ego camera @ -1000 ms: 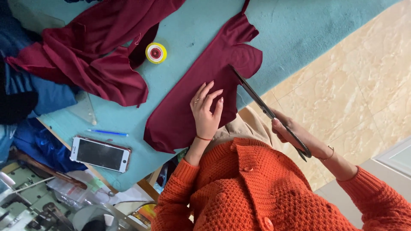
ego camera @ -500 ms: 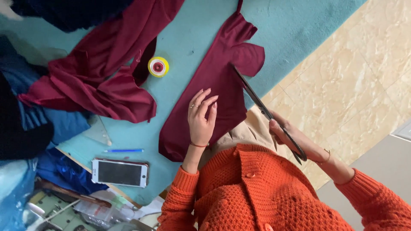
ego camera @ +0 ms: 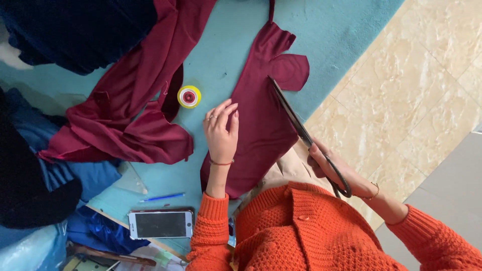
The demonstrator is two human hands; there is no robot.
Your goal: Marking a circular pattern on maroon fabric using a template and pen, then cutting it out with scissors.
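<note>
— Maroon cloth is under both hands, isn't it?

— Yes. The left hand lies flat and open on the maroon cut piece, fingers spread a little, pressing it onto the teal tabletop. The right hand is closed through the loops of the long scissors; their blades run along the piece's right edge, the tips up near the rounded lobe of cloth.

— And the piece itself?

— It lies lengthwise from the person's orange knitted sweater up across the tabletop, close to the edge beside the marble floor.

— What's around it?

— Just left of the left hand sits a yellow roll of tape with a red middle, touching a bigger heap of maroon fabric. Dark navy cloth lies beyond that. Nearer the person are a blue pen, a clear plastic triangle and a white phone, screen dark.
</note>
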